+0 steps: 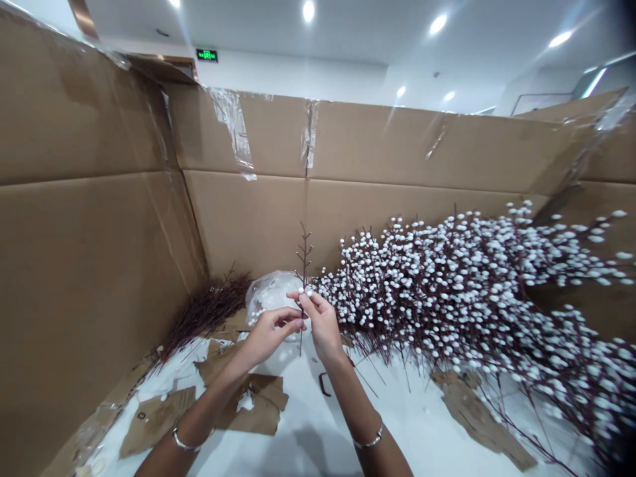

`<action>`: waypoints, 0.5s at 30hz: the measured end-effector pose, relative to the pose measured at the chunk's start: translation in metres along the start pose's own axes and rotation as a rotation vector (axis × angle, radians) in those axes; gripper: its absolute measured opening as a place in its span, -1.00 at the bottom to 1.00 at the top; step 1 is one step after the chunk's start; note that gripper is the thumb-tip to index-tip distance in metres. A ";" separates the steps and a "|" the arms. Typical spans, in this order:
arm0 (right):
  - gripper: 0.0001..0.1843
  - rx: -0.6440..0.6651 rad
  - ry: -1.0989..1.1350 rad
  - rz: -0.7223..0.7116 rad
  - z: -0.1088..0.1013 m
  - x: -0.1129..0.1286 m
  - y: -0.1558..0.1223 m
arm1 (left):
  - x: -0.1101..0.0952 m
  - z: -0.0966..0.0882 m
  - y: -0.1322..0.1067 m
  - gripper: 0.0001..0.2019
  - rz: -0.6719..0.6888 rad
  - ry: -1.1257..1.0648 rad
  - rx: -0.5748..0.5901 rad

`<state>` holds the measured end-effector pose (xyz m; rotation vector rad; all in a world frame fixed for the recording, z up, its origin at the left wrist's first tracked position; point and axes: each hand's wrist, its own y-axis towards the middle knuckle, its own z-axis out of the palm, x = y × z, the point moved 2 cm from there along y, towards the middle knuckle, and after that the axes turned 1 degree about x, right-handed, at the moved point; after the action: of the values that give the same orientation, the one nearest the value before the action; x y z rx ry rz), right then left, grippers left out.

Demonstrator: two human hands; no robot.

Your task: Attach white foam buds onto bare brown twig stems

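A thin dark brown artificial twig [305, 255] stands upright between my hands, its upper side shoots bare. My left hand [273, 330] is closed on its lower stem with thumb and fingers. Higher up, my right hand [322, 323] pinches at the twig, where a couple of white buds [309, 292] show by the fingertips. Whether a separate bud is inside that pinch is hidden. Just behind the hands lies a clear plastic bag [263, 289] with white pieces in it.
A large heap of white-budded branches [437, 285] fills the right side. Bare twigs [211, 305] are bundled at the left. Torn cardboard [258, 404] and a small dark curved piece [324, 384] lie on the white table [318, 450]. Tall cardboard walls [238, 218] surround the work area.
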<state>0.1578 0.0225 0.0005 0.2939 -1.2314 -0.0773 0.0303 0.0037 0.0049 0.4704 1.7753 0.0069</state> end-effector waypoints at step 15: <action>-0.75 -0.032 -0.121 -0.150 -0.004 0.012 -0.003 | 0.005 -0.002 -0.003 -0.78 -0.023 0.035 -0.063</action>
<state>0.1655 0.0176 0.0092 0.3578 -1.3258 -0.2465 0.0269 0.0027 0.0003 0.4066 1.8094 0.0552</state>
